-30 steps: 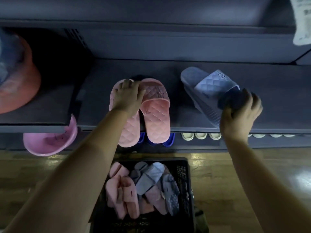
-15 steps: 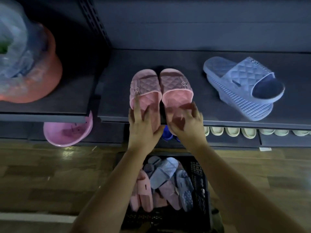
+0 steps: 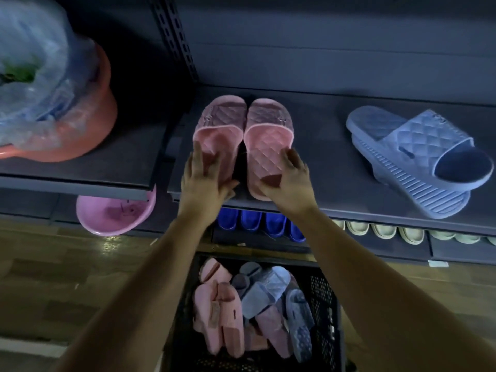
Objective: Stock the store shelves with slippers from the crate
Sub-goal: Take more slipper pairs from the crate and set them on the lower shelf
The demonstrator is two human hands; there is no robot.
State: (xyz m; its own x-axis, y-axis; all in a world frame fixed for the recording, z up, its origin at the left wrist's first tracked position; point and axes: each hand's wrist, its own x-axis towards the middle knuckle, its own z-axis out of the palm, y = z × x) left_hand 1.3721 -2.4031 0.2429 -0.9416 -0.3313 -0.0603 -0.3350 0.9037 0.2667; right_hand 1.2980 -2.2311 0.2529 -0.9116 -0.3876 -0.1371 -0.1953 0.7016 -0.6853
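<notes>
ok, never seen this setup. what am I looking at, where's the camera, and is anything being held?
No machine here: a person's two bare hands, filmed by one camera worn on the head, looking forward and down. The left hand and right hand rest on the heel ends of a pink pair lying side by side on the shelf; nothing is lifted. To the right sits a blue pair, one on the other. Below, a black crate holds more pink and blue slippers.

Site: retail shop aisle.
Dark metal shelving (image 3: 322,146) with slotted upright (image 3: 174,36); slipper rows (image 3: 383,232) on lower shelf, stock crate (image 3: 327,304) on wood floor (image 3: 67,277).
</notes>
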